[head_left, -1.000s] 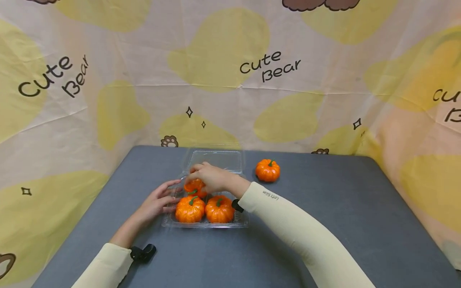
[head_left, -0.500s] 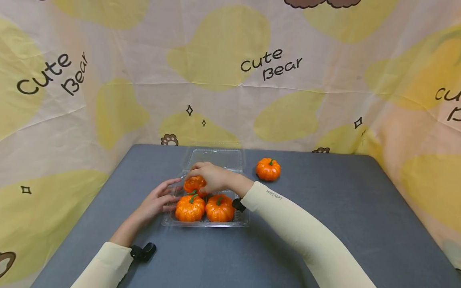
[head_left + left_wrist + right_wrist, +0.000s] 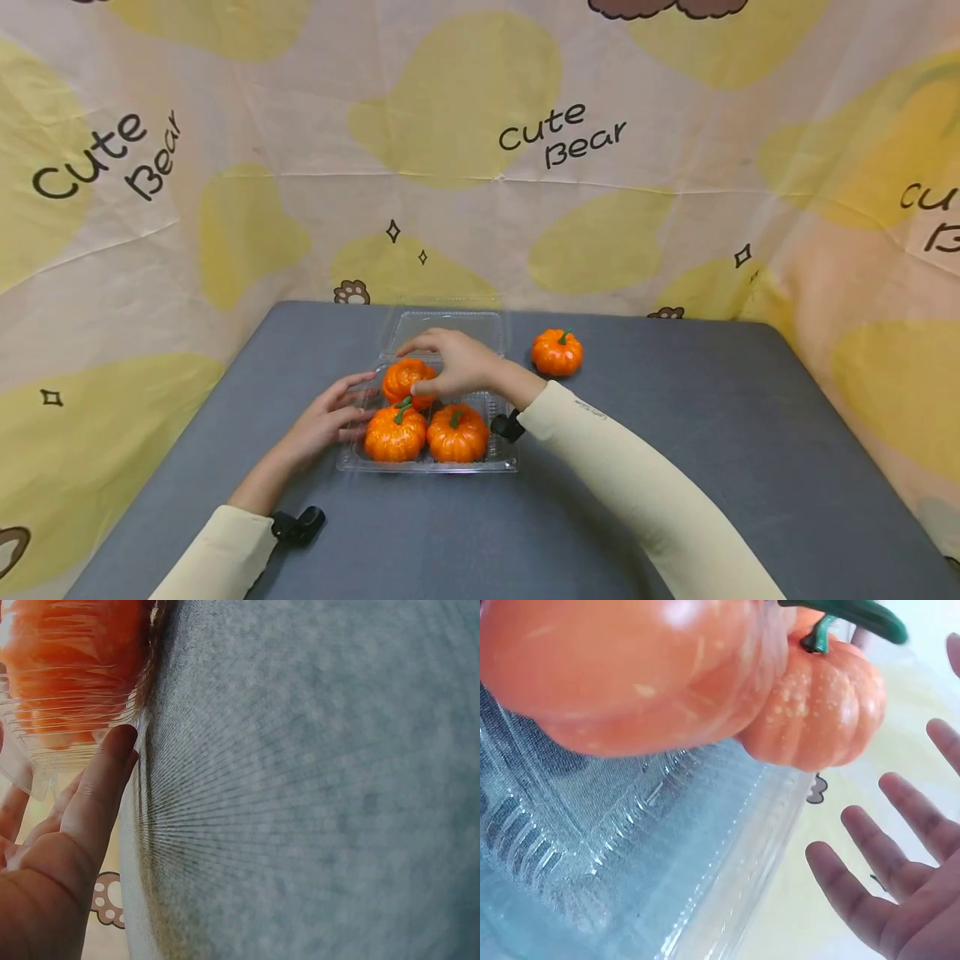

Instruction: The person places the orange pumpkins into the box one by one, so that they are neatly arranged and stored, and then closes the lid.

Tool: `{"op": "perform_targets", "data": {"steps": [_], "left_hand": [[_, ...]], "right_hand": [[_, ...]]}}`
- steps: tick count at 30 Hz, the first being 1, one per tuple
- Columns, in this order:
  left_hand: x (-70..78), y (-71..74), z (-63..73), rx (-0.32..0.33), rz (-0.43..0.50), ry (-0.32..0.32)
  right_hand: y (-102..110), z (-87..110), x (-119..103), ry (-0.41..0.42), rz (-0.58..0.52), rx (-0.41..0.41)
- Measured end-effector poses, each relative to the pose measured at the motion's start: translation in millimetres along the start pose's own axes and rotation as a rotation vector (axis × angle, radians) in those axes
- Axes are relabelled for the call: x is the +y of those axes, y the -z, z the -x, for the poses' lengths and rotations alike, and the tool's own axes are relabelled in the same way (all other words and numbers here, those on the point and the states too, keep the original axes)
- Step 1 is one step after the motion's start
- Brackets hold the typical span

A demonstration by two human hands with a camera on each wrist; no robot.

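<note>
In the head view, a clear plastic clamshell box (image 3: 504,454) holds three small orange toy pumpkins: a front left pumpkin (image 3: 395,434), a front right pumpkin (image 3: 457,434) and a back left pumpkin (image 3: 408,382), tipped so its green stem points toward the front. My left hand (image 3: 324,423) rests with loosely extended fingers against the box's left side; the left wrist view has a fingertip at its ridged wall (image 3: 60,724). Over the back compartments is my right hand (image 3: 461,364), its thumb overlapping the back left pumpkin. In the right wrist view its fingers (image 3: 847,892) are spread, apart from the pumpkins.
Another orange pumpkin (image 3: 557,353) sits on the grey table (image 3: 675,433), right of the box. The clear lid (image 3: 450,332) lies folded back behind the box. A printed cloth (image 3: 465,100) hangs behind the table.
My right hand has loosened from the back left pumpkin and drawn right, its fingers spreading and more of the pumpkin showing. The left hand has stayed at the box's side.
</note>
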State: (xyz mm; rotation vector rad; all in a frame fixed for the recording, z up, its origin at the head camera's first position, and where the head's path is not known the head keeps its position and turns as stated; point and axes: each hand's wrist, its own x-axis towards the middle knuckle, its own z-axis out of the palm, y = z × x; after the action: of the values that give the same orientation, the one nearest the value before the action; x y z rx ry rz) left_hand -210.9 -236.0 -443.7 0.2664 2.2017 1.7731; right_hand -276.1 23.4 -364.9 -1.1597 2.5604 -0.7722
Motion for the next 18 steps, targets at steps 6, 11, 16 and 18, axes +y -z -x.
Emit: {"op": "perform_targets", "data": {"steps": [6, 11, 16, 18], "left_hand": [[0.9, -0.4, 0.5, 0.0, -0.007, -0.001], [1.0, -0.4, 0.4, -0.003, -0.006, -0.005], [0.2, -0.7, 0.7, -0.006, -0.013, -0.01], [-0.2, -0.6, 0.8, -0.006, -0.015, -0.011]], "right_hand": [[8, 9.1, 6, -0.019, -0.044, 0.058], [15, 17.8, 15, 0.008, -0.063, 0.108], [22, 27.4, 27, 0.013, -0.072, 0.158], [24, 31.8, 32, 0.002, -0.066, 0.178]]}}
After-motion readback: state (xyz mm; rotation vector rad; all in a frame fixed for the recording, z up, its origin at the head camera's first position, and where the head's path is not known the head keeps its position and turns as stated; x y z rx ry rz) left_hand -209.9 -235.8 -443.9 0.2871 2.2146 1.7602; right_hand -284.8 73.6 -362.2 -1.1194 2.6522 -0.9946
